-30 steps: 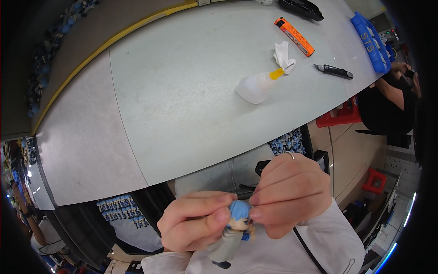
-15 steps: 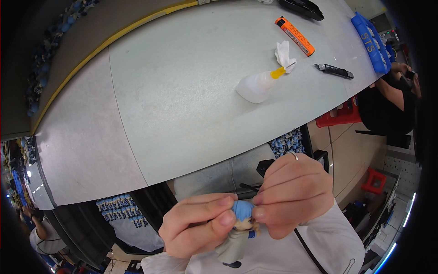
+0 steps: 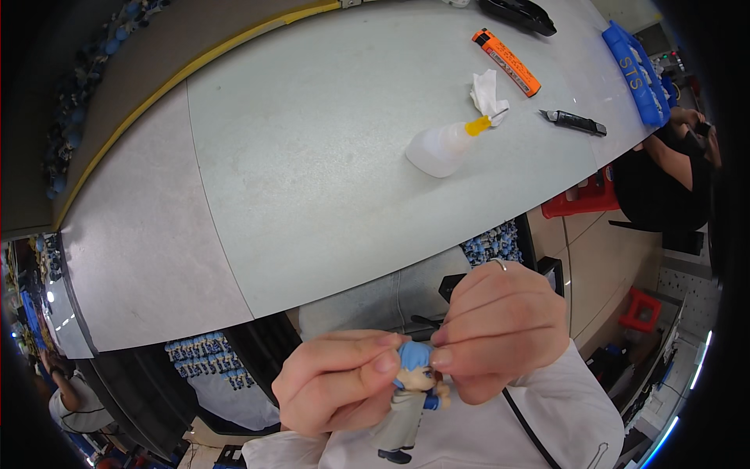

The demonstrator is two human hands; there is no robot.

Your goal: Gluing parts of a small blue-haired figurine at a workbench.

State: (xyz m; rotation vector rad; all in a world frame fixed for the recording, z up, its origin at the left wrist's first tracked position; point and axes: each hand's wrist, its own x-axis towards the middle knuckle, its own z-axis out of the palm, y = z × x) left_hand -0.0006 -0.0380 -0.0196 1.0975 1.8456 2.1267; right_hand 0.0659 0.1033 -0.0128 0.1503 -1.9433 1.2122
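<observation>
A small figurine (image 3: 405,414) with light blue hair, a pale grey cape and dark shoes is held upright between my hands, above my lap. My left hand (image 3: 336,379) is closed, its thumb and fingertips pinching the figurine's head from the left. Against the right side of the same head press the fingertips of my right hand (image 3: 504,332), which is curled closed and wears a ring. The figurine's face and one blue-sleeved arm show between the hands. Whether the right fingers hold a separate small part is hidden.
On the grey table (image 3: 312,156) are a white squeeze bottle (image 3: 437,151) with a yellow needle tip, crumpled tissue (image 3: 486,95), an orange box (image 3: 508,62), and a black utility knife (image 3: 574,122). A blue bin (image 3: 634,74) stands far right. Trays with several figurines (image 3: 207,359) sit below the table edge.
The figurine has turned slightly, so more of its face and arm shows. Both hands have shifted a little, still at its head. The table things stay put.
</observation>
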